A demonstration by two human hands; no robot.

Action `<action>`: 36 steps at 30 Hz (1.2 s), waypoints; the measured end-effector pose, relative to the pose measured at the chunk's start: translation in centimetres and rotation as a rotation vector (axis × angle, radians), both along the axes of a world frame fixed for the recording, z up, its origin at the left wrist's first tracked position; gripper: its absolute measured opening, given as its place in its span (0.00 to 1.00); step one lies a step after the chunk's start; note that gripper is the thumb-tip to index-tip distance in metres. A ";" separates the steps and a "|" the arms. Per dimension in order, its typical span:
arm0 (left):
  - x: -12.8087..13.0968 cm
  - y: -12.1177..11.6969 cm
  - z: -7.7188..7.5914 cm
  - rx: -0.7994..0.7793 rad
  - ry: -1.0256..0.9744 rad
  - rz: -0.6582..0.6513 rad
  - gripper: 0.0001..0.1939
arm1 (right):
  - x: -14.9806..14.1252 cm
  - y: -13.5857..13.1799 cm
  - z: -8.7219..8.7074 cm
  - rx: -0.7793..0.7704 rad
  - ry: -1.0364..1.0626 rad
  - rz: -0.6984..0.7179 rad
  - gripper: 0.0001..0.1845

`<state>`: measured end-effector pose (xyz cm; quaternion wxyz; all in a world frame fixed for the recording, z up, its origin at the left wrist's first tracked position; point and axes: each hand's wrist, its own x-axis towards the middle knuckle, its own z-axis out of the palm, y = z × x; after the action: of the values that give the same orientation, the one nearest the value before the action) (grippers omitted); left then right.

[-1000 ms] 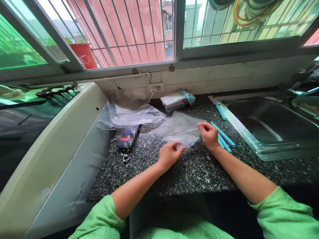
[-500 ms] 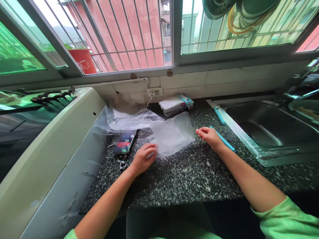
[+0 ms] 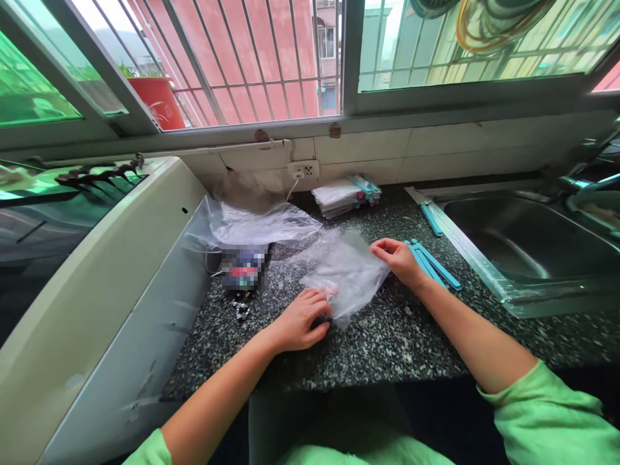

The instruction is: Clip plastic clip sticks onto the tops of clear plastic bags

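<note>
The right hand [image 3: 394, 258] pinches a clear plastic bag [image 3: 356, 274] over a speckled desk [image 3: 368, 358]. The left hand [image 3: 300, 321], thumb parted, meets its left side.

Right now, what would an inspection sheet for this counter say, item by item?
Surface: speckled stone counter.
Work things: thin clear plastic sheet, rumpled, between the hands.
Clutter: blue strips, stacked plastic packets, loose film, blurred-out device.
Hands: left hand at the sheet's near-left edge, thumb apart, contact unclear; right hand appears to pinch its right side.
Cables: white cable from wall socket.
Surroundings: sink on the right, barred window behind.
</note>
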<state>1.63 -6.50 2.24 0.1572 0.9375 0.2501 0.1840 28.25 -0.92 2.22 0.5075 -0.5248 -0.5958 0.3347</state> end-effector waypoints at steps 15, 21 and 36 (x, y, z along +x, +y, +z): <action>4.0 1.8 -1.9 -0.004 -0.178 0.297 0.48 | 1.6 -0.2 0.5 0.143 0.408 -0.214 0.16; 6.7 0.9 -2.3 0.163 -0.267 0.244 0.13 | 1.9 -0.4 0.4 0.090 0.507 -0.240 0.18; 3.0 -2.2 -2.0 0.133 0.065 -0.264 0.20 | 1.4 -0.9 0.4 -0.208 -0.580 -0.217 0.07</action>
<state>4.67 -8.73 0.27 0.1094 0.9761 0.1168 0.1472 29.67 -1.80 2.61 0.2932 -0.7078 -0.6186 0.1744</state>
